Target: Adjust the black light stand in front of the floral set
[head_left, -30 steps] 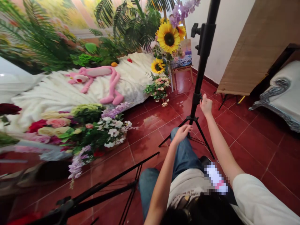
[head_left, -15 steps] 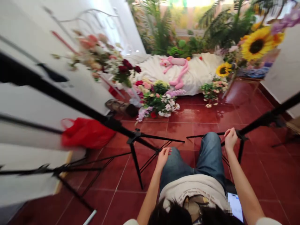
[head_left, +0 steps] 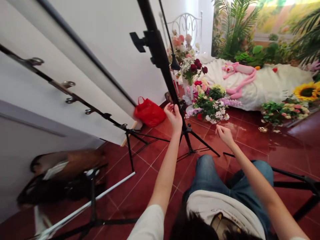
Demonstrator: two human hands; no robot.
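Note:
My left hand [head_left: 174,116] is raised beside the lower part of a black stand [head_left: 166,71], its fingers apart and curved; nothing shows in it. Whether it touches the pole cannot be told. My right hand [head_left: 225,135] hangs above my knees with its fingers drawn together, and I cannot make out anything between them. Beyond the hands, a bunch of artificial flowers [head_left: 212,103] rests near the floor. A pink plush toy [head_left: 241,70] lies on a white cloth [head_left: 267,83].
At the left, a clip-bearing black pole [head_left: 56,85] and a white rod [head_left: 110,189] slant across. Tripod legs [head_left: 203,143] spread over the red tiles. A red bag [head_left: 150,112] sits by the wall; dark bags [head_left: 65,176] lie further left. Sunflowers [head_left: 307,91] stand at the right.
The view has swung left. My left hand has risen from near my knee to the stand, opening its fingers. My right hand has left the right stand and moved inward over my legs.

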